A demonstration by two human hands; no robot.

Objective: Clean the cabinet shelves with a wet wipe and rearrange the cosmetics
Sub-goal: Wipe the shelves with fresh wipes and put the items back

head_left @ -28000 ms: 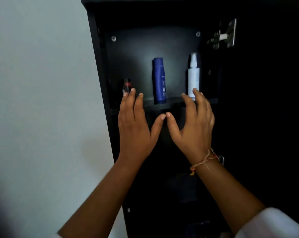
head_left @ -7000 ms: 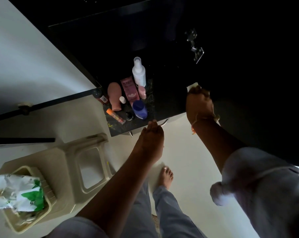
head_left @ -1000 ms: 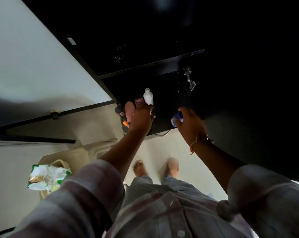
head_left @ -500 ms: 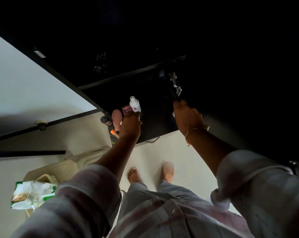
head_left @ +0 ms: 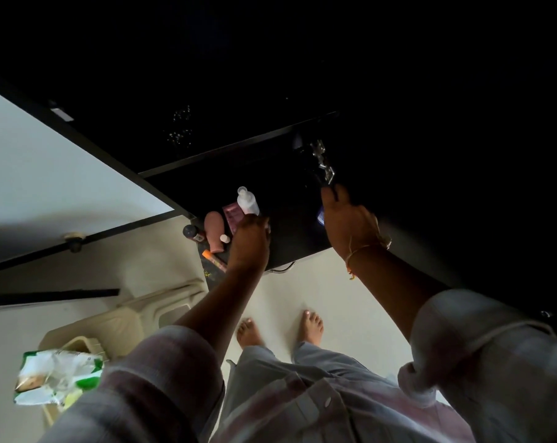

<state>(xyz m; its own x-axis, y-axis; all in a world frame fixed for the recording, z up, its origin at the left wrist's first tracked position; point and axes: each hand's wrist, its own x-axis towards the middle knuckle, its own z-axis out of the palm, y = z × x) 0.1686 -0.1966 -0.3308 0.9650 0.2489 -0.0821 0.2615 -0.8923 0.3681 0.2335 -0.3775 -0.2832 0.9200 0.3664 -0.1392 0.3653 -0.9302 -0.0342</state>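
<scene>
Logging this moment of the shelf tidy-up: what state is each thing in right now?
White spray bottle: upright on the bottom shelf, cap on.
Peach bottle: standing beside it, closed.
Orange-tipped stick: lying flat near the shelf edge.
Left hand: over the cosmetics; grip hidden.
Right hand: closed on a blue-white item.
Wipes pack: crumpled, resting on the plastic stool.

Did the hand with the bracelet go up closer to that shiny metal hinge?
Yes. The right hand has risen; its fingertips now almost reach the hinge.
</scene>
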